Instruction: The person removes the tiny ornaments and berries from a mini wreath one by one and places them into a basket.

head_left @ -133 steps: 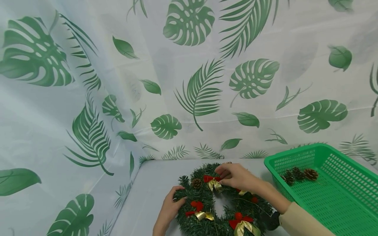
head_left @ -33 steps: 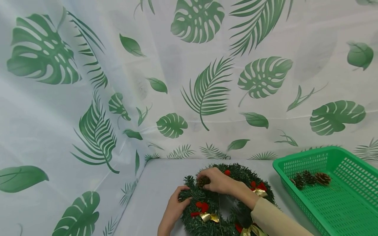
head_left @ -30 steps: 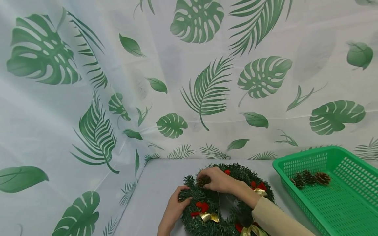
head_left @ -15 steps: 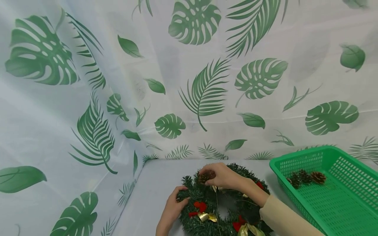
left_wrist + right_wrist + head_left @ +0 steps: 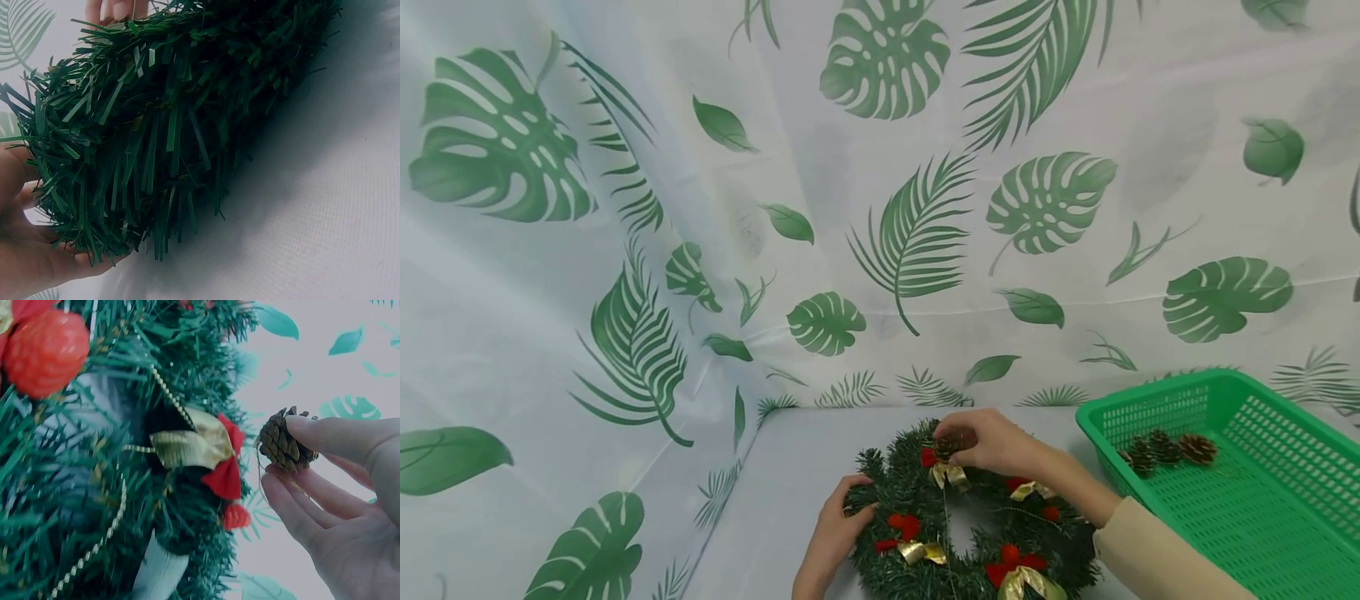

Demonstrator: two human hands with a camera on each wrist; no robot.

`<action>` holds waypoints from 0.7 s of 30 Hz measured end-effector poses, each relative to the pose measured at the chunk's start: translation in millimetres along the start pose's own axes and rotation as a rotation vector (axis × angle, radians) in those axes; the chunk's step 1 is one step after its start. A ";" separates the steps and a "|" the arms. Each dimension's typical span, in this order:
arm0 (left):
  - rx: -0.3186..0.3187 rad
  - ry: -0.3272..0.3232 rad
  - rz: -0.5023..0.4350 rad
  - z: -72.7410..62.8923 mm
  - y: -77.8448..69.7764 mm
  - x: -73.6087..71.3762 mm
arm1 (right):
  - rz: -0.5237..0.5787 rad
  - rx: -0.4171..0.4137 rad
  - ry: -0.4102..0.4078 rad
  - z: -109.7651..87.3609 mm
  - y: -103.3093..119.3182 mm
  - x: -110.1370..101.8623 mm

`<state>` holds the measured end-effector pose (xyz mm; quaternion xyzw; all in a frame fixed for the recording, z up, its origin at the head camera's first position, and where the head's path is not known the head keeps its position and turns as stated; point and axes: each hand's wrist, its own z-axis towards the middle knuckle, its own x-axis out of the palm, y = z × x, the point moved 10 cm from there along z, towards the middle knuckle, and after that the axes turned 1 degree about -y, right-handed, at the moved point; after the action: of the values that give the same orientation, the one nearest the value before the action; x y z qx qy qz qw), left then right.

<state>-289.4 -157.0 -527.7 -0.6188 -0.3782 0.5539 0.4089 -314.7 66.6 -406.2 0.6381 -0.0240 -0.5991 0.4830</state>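
Observation:
The wreath (image 5: 891,492), of green tinsel with red bows, red berries and gold ribbons, lies on the white surface. My left hand (image 5: 835,525) grips its left side, the fingers curled at the edge; in the left wrist view its foliage (image 5: 162,131) hides part of that grip. Between thumb and fingers my right hand (image 5: 1003,446) pinches a brown pine cone (image 5: 284,440), a thin gold loop hanging from it. The cone is held at the wreath's far side, beside a red bow with gold ribbon (image 5: 194,444), a small gap between them in the right wrist view.
A green plastic basket (image 5: 1120,479) stands to the right, with several pine cones (image 5: 1197,450) in its near left corner. Gold bead string (image 5: 94,550) crosses the wreath. A leaf-printed white curtain (image 5: 820,258) rises behind and to the left.
My right hand has lifted the pine cone from the wreath's upper left and carried it right, to the far bow. My left hand keeps its grip on the wreath.

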 end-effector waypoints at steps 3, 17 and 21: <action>-0.007 -0.002 0.005 -0.5 1.1 -0.3 | 0.021 0.027 -0.004 -5.3 -4.3 -5.3; -0.017 -0.004 0.016 -1.3 -0.1 -1.9 | 0.069 0.119 -0.038 -32.1 -22.6 -28.4; -0.002 -0.002 0.020 -0.8 -1.3 -0.9 | 0.070 0.112 -0.051 -41.4 -25.7 -37.5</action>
<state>-288.8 -157.4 -526.2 -0.6226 -0.3728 0.5582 0.4023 -306.7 127.4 -402.5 0.6474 -0.0919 -0.5957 0.4663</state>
